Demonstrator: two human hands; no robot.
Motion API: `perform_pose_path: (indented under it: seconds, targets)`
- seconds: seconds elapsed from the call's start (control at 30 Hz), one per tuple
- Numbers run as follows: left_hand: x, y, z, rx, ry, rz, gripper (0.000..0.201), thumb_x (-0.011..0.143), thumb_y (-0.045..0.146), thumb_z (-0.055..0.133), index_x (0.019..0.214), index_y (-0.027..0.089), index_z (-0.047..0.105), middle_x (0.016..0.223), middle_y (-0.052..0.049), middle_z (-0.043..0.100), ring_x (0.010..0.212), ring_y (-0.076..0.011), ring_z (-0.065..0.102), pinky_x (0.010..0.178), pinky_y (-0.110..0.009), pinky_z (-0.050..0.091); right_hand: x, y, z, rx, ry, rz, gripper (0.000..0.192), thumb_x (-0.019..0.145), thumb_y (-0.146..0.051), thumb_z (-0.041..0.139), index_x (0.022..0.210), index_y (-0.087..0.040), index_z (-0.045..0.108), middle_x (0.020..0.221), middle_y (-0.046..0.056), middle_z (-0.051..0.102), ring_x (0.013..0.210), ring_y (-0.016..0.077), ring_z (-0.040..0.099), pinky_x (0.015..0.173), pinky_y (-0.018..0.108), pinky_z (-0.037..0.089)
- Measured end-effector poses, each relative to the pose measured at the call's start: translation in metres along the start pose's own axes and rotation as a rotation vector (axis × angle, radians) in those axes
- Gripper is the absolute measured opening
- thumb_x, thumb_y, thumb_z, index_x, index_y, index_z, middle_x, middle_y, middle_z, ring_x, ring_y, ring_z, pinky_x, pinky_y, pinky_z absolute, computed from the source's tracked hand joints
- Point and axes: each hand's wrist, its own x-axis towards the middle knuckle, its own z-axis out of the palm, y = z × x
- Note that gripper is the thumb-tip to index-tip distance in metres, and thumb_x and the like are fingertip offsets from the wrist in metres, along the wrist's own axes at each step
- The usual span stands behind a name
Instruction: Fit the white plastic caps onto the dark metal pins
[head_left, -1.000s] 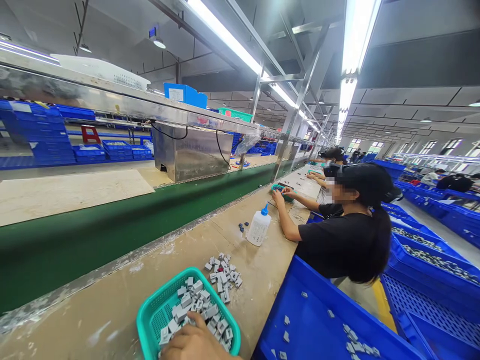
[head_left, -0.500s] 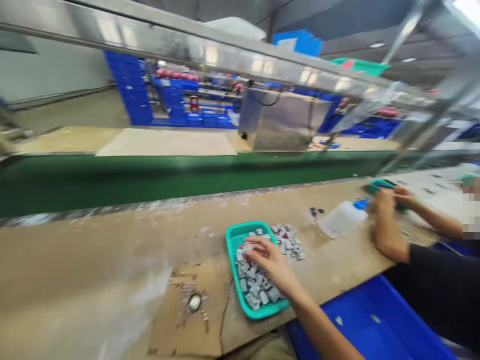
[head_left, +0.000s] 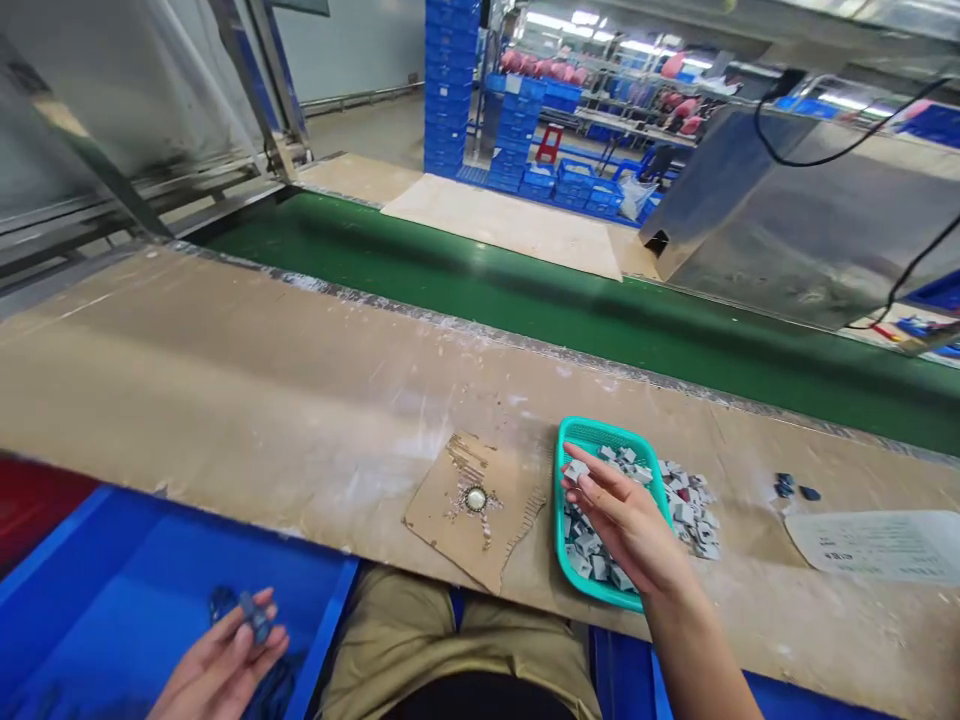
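Over the blue bin (head_left: 90, 600) at lower left, my left hand (head_left: 217, 665) pinches a small dark blue-grey part (head_left: 255, 618) between its fingers. More dark parts (head_left: 276, 685) lie in the bin beneath it. My right hand (head_left: 637, 525) is above a teal plastic basket (head_left: 561, 535), with a small light-grey block (head_left: 576, 471) between thumb and fingers. Similar grey blocks (head_left: 600, 566) fill much of the basket. A pile of grey pieces (head_left: 694, 510) lies on the table just right of it, partly hidden by the right forearm.
A cardboard piece (head_left: 442, 530) with a round white-centred item (head_left: 475, 498) lies left of the basket. Dark pieces (head_left: 784, 486) and a translucent bottle (head_left: 877, 545) lie to the right. Beyond the table (head_left: 247, 400) runs a green belt (head_left: 480, 265), with a metal box (head_left: 780, 210) behind.
My view has swung left and down, bringing my left hand and its dark part into sight. My right hand is still over the basket. The co-worker at right has left the view.
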Motion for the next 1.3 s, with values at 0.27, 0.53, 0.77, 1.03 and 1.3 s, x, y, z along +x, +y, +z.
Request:
perform_pose_path:
  seconds: [0.27,0.53,0.77,1.03,1.3]
  targets:
    - [-0.031,-0.025,0.117,-0.342,-0.392,-0.246,0.013,0.067,0.003,0.072,0.077,0.011,0.067,0.074,-0.005,0.067,0.067,-0.0128,0.065,0.057,-0.016,0.055,0.002,0.019,0.048,-0.589,-0.135,-0.315,0.026,0.077,-0.039,0.068,0.093,-0.019,0.068,0.087,0.007,0.067,0.078,0.0196,0.062,0.075,0.033,0.051]
    - [-0.035,-0.044,0.141,-0.374,-0.529,-0.228,0.027,0.06,0.015,0.083,0.083,0.01,0.07,0.078,-0.005,0.067,0.072,-0.0107,0.063,0.065,-0.015,0.054,0.011,0.03,0.066,-1.008,-0.317,-0.55,0.024,0.087,-0.033,0.052,0.098,-0.021,0.07,0.092,0.009,0.066,0.085,0.0222,0.064,0.076,0.034,0.052]
    - [-0.032,-0.042,0.138,-0.354,-0.488,-0.173,0.035,0.053,0.02,0.087,0.083,0.008,0.072,0.078,-0.007,0.069,0.071,-0.0114,0.062,0.067,-0.016,0.054,0.016,0.041,0.065,-1.02,-0.339,-0.502,0.024,0.086,-0.033,0.053,0.095,-0.02,0.071,0.091,0.009,0.067,0.083,0.0221,0.064,0.076,0.034,0.052]
    - [-0.037,-0.048,0.153,-0.247,-0.522,-0.09,0.032,0.05,0.022,0.088,0.073,0.009,0.07,0.073,-0.006,0.069,0.067,-0.0141,0.064,0.067,-0.023,0.057,0.001,0.021,0.061,-0.471,-0.188,-0.084,0.03,0.074,-0.04,0.071,0.093,-0.018,0.068,0.092,0.008,0.07,0.083,0.0217,0.065,0.077,0.034,0.052]
    - [-0.044,-0.056,0.169,-0.209,-0.58,-0.119,0.035,0.046,0.023,0.089,0.071,0.009,0.07,0.076,-0.009,0.071,0.066,-0.0161,0.066,0.066,-0.024,0.058,-0.017,0.014,0.057,-0.28,-0.152,0.013,0.028,0.067,-0.036,0.078,0.088,-0.018,0.072,0.083,0.007,0.072,0.078,0.0205,0.067,0.074,0.03,0.055]
